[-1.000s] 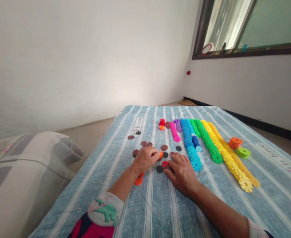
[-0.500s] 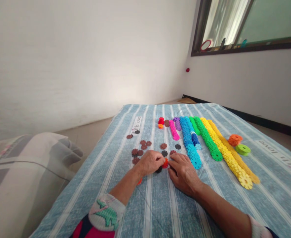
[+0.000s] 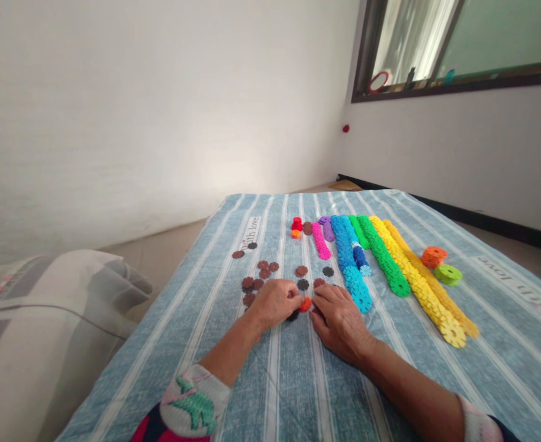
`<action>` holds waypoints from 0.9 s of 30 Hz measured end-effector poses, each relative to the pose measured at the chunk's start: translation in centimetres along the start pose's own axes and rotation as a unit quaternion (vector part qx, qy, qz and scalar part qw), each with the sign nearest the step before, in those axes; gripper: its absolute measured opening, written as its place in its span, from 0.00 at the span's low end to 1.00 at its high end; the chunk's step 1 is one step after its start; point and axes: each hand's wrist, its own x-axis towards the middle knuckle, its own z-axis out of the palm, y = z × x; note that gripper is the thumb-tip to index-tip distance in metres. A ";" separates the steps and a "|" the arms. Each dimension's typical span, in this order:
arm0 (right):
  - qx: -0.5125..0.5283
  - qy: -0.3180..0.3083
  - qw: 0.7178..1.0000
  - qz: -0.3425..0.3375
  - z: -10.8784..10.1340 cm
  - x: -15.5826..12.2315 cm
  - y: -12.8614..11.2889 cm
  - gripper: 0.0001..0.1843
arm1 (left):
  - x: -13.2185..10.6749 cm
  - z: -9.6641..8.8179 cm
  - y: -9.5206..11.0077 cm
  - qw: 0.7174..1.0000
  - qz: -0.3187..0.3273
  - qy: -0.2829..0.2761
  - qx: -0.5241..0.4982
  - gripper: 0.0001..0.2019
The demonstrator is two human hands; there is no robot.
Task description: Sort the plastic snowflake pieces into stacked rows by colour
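My left hand (image 3: 276, 302) is closed in a pinch, its fingertips against a small cluster of orange notched discs (image 3: 305, 304) on the cloth. Just right of it lies my right hand (image 3: 342, 318), palm down, fingers bent loosely and thumb apart, near the orange discs. A dark red disc (image 3: 319, 283) shows beyond its fingertips. Black discs (image 3: 293, 315) lie partly hidden under the left hand. Beyond the hands are another black disc (image 3: 303, 285) and a brown disc (image 3: 301, 270). Several brown discs (image 3: 264, 274) are scattered to the left.
Overlapping rows of blue (image 3: 344, 245), green (image 3: 383, 258) and yellow discs (image 3: 417, 279) run along the right of the striped cloth (image 3: 159, 368). A pink row (image 3: 320, 241), a red stack (image 3: 296, 224), an orange stack (image 3: 434, 256) and a lime stack (image 3: 448, 275) lie there too.
The view has shifted slightly. Both hands stay in nearly the same place around the orange discs, with little visible movement.
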 end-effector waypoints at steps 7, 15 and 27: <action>-0.010 -0.015 1.000 0.006 -0.1 0.1 -0.2 0.05 | -0.5 0.1 0.9 0.992 0.045 -0.002 0.121 0.08; -0.019 -0.022 1.000 0.003 0.0 0.1 -0.1 0.07 | -0.8 0.0 1.2 0.981 0.063 -0.032 0.179 0.09; -0.022 -0.019 1.000 -0.007 0.0 0.0 -0.1 0.06 | 0.2 -1.7 -0.1 0.996 0.067 0.052 0.025 0.08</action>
